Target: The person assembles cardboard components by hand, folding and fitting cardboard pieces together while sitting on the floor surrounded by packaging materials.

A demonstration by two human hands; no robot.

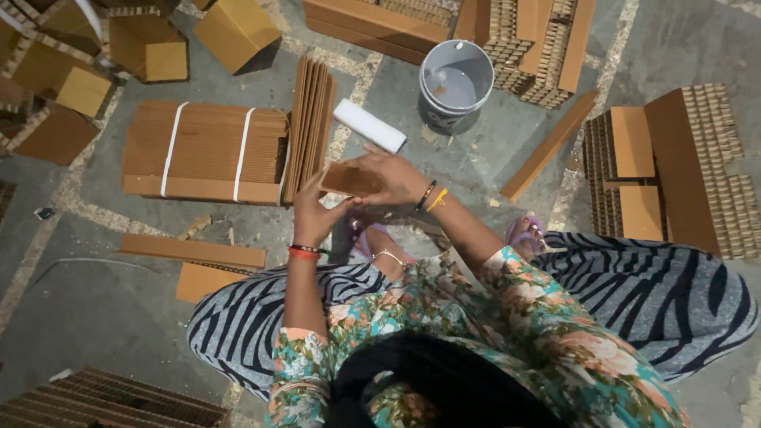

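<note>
Head view, held item: small brown cardboard piece [351,177], flat and roughly rectangular, raised between both hands above the person's lap.
Left hand [315,212]: fingers curled up onto the near left edge of the cardboard piece, clamped on it from below, seemingly to steady it.
Right hand [394,176]: laid over the far right side of the piece, fingers closed down on its top face; the two grips oppose each other, so the piece sits level and pinned.
Beyond the fingertips: white rectangular block [369,125] lying on the concrete floor [95,309], just past the right hand, within easy reach.
Further beyond: grey bucket [454,82], upright, pale liquid inside; well apart from the fingers.
Left of the left fingers: leaning stack of cardboard sheets [311,123], stood on edge against a strapped cardboard bundle [204,150] tied with two white bands, likely to keep the sheets together.
Below the left wrist: loose cardboard strips [193,251] flat on the floor.
Right of the right hand: long cardboard strip [549,146] lying diagonally; past it, honeycomb cardboard blocks [697,170] stacked together.
Wrists: bangles on both; exact fingertip contact under the piece is hidden.
</note>
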